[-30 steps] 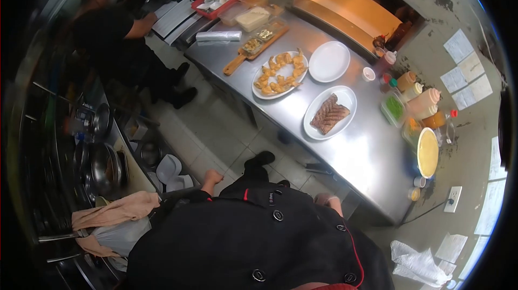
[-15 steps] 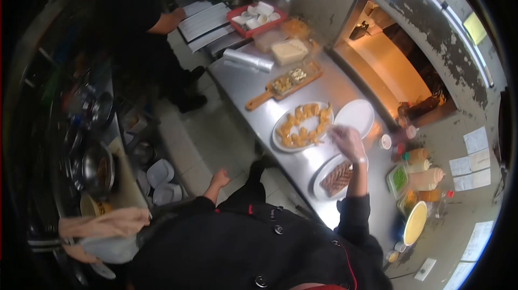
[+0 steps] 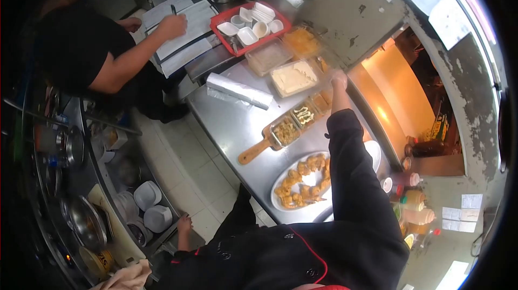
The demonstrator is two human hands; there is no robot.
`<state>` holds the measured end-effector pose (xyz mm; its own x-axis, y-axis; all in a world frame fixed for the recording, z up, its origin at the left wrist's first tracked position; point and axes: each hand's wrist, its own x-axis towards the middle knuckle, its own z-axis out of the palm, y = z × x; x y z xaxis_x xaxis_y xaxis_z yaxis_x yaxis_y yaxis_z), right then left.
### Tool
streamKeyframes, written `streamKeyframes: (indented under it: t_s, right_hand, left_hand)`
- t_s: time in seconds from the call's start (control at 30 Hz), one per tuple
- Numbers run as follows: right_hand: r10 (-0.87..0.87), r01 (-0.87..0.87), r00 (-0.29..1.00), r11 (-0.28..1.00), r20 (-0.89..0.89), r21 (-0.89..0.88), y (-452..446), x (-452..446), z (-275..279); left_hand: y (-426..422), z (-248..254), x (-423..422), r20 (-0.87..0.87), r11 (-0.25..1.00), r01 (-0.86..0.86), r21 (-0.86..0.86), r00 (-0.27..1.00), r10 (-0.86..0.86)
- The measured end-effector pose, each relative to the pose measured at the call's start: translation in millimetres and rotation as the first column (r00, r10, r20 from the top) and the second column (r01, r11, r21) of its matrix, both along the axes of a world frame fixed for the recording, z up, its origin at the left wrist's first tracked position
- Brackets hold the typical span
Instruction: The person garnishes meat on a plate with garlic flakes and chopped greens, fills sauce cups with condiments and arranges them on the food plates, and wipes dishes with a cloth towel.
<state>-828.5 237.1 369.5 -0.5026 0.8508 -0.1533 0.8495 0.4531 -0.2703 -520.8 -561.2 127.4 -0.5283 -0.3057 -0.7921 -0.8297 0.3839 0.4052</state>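
Right hand [image 3: 338, 78]: beside tub [image 3: 300, 89], positioned near table's [image 3: 218, 122] wall edge, presumably for easy reach. Left hand [image 3: 184, 224]: hanging. Cannot tell either's fingers.

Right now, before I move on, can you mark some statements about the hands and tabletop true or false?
1. The right hand is near the tub of pale spread. True.
2. The left hand lies on the oval plate. False: it hangs away from the steel table.
3. The red basket holds white dishes. True.
4. The wooden board has its handle toward the serving hatch. False: it points away.
5. Golden pieces lie on the oval plate. True.
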Motion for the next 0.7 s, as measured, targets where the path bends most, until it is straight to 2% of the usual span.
streamKeyframes:
  t_s: [0.03, 0.13, 0.27, 0.33, 0.37, 0.43, 0.5, 0.57, 0.6, 0.63, 0.7]
  right_hand:
    - [0.019, -0.019, 0.999, 1.0, 0.027, -0.011, 0.0, -4.4, -2.4]
    - [0.265, -0.282, 0.936, 0.959, 0.232, 0.04, 2.3, -4.0, 1.3]
    - [0.032, -0.035, 0.999, 0.997, 0.044, 0.063, 42.6, 12.6, -24.1]
    - [0.12, -0.121, 0.993, 0.974, 0.017, 0.192, 54.0, 37.4, -15.3]
    - [0.167, -0.163, 0.986, 0.953, 0.006, 0.257, 57.2, 49.7, -11.0]
    - [0.189, -0.115, 0.966, 0.926, -0.179, 0.359, 45.7, 77.9, 9.4]
    - [0.188, -0.105, 0.94, 0.953, -0.285, 0.285, -5.9, 109.3, 74.6]
    - [0.192, -0.147, 0.92, 0.977, -0.342, 0.153, -74.1, 148.0, 137.5]
    - [0.196, -0.179, 0.907, 0.981, -0.372, 0.08, -103.0, 165.6, 149.4]
    - [0.239, -0.232, 0.892, 0.97, -0.382, 0.066, -124.4, 181.7, 144.8]
    - [0.32, -0.336, 0.857, 0.941, -0.404, 0.033, -169.3, 218.0, 131.6]
  left_hand:
    - [-10.9, -10.8, 4.1, 0.015, 0.995, -0.089, 0.044, 0.996, 0.088]
    - [1.9, 41.9, -2.7, 0.002, 0.998, -0.068, -0.014, 0.998, 0.068]
    - [15.9, 57.7, -10.0, -0.104, 0.982, -0.101, 0.158, 0.987, 0.118]
    - [32.9, 51.9, -18.2, -0.207, 0.975, -0.104, 0.198, 0.967, 0.145]
    - [39.5, 50.3, -22.3, -0.214, 0.988, -0.001, 0.157, 0.976, 0.035]
    - [86.5, 103.7, -55.6, -0.222, 0.977, 0.202, 0.067, 0.958, -0.183]
    - [129.0, 140.1, -75.1, -0.266, 0.952, 0.261, 0.162, 0.94, -0.213]
    - [165.4, 177.2, -84.6, -0.373, 0.85, 0.422, 0.315, 0.879, -0.298]
    - [192.8, 212.4, -85.9, -0.436, 0.789, 0.482, 0.38, 0.846, -0.307]
    - [222.7, 249.2, -80.7, -0.381, 0.751, 0.363, 0.551, 0.91, -0.161]
    - [268.1, 278.6, -62.4, -0.327, 0.552, 0.261, 0.792, 0.945, 0.022]
